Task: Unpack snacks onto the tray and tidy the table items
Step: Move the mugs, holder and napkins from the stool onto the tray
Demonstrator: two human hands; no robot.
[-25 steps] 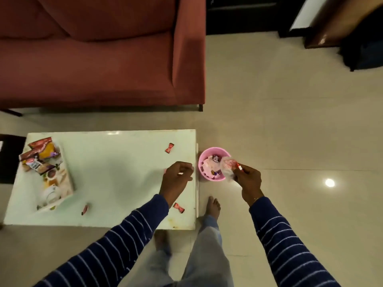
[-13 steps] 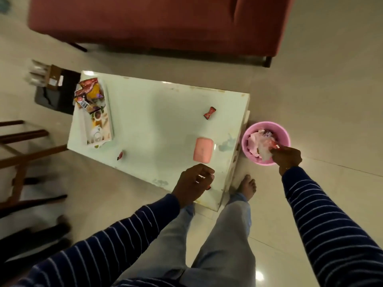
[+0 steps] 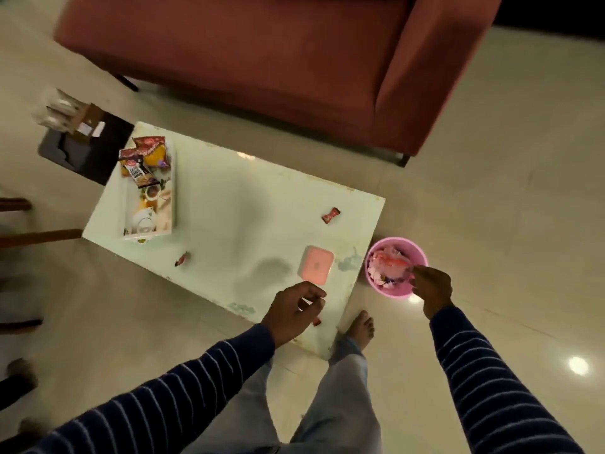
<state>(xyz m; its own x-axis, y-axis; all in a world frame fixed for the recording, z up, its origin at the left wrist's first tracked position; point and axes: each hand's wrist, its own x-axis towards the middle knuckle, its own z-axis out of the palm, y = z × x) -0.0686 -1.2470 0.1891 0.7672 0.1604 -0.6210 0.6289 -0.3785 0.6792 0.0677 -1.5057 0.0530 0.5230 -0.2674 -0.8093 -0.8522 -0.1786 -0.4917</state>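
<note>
Beyond the left hand [image 3: 296,311], the path is being blocked by a pink box [image 3: 316,265] lying just ahead on the bench [image 3: 235,221]. Open bench surface is being left farther ahead and leftward, up to the tray [image 3: 172,191]. The bin [image 3: 415,253] under the right hand [image 3: 431,285] is being filled nearly to its rim with wrappers.

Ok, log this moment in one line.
right hand: over pink bin | left hand: above table edge | candies: two loose
</note>
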